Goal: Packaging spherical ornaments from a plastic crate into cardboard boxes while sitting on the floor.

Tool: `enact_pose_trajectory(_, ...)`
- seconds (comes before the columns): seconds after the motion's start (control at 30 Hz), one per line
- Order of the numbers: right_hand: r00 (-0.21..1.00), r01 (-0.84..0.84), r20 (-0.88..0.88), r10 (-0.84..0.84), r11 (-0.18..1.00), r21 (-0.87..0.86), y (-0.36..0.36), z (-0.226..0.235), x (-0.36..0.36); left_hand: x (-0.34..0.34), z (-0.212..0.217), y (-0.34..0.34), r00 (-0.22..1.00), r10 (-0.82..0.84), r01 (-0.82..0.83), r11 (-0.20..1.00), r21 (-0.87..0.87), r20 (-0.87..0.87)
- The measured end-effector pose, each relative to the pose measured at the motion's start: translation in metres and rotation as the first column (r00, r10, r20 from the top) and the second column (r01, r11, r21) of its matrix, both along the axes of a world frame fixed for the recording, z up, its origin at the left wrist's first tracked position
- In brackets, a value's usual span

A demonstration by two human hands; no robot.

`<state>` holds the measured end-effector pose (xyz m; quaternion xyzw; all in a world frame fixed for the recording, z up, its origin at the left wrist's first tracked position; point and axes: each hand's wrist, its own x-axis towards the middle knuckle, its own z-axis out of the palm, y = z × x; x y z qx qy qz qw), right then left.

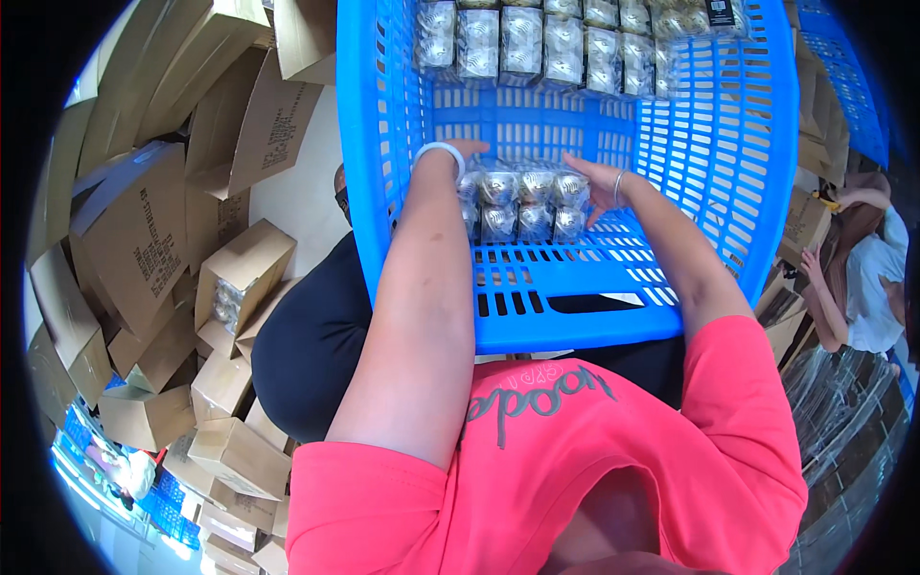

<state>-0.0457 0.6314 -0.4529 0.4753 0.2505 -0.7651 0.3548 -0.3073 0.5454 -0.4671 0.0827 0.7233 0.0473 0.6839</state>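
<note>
The blue plastic crate (728, 172) fills the top and middle of your view, its slotted walls curving up around you and its near rim resting against your lap. To your left, brown cardboard boxes (144, 240) are stacked in a loose heap, some with flaps hanging open. At the right edge, another person (867, 278) in a light top sits beside more blue crates.

Inside the crate, a row of clear packs of silver balls (546, 43) lines the far wall, standing side by side. Nearer to you, in the middle of the crate floor, sits 1 smaller pack of silver balls (527, 201), wrapped in clear film, with about 3 balls across and 2 rows showing. It rests on the slotted base, well apart from the far row.

Your left hand (470, 153) reaches in along the left side of this pack, with a white bangle (439, 153) at the wrist; its fingers are pressed against the pack's left end and mostly hidden behind it, so you cannot tell how they curl. Your right hand (594, 177) comes in from the right, with a thin bracelet (619, 187) at the wrist; its fingers are spread apart and laid flat against the pack's right end. The pack sits squeezed between your 2 hands.
</note>
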Motion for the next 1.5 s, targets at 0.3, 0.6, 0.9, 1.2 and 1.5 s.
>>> enact_pose_trajectory(0.3,0.834,0.544,0.080,-0.545,0.838,0.037,-0.030,-0.028,0.016,-0.009,-0.026,-0.001,0.926,-0.304,0.312,0.950,0.001,0.222)
enact_pose_trajectory(0.6,0.744,0.665,0.072,-0.664,0.747,0.007,-0.031,-0.005,0.007,-0.001,-0.036,-0.004,0.979,-0.153,0.160,0.986,-0.044,0.138)
enact_pose_trajectory(0.9,0.657,0.748,-0.296,-0.694,0.550,0.371,0.022,0.085,0.033,-0.001,0.093,0.063,0.983,-0.181,0.169,0.908,0.384,-0.004)
enact_pose_trajectory(1.2,0.426,0.901,-0.840,-0.336,0.075,0.427,-0.090,0.307,0.022,0.003,0.354,-0.039,0.999,0.008,0.041,0.334,0.942,-0.046)
enact_pose_trajectory(1.5,0.193,0.980,-0.958,-0.211,0.088,0.178,-0.255,0.327,0.001,0.013,0.397,-0.242,0.946,0.321,-0.028,0.214,0.976,-0.043)
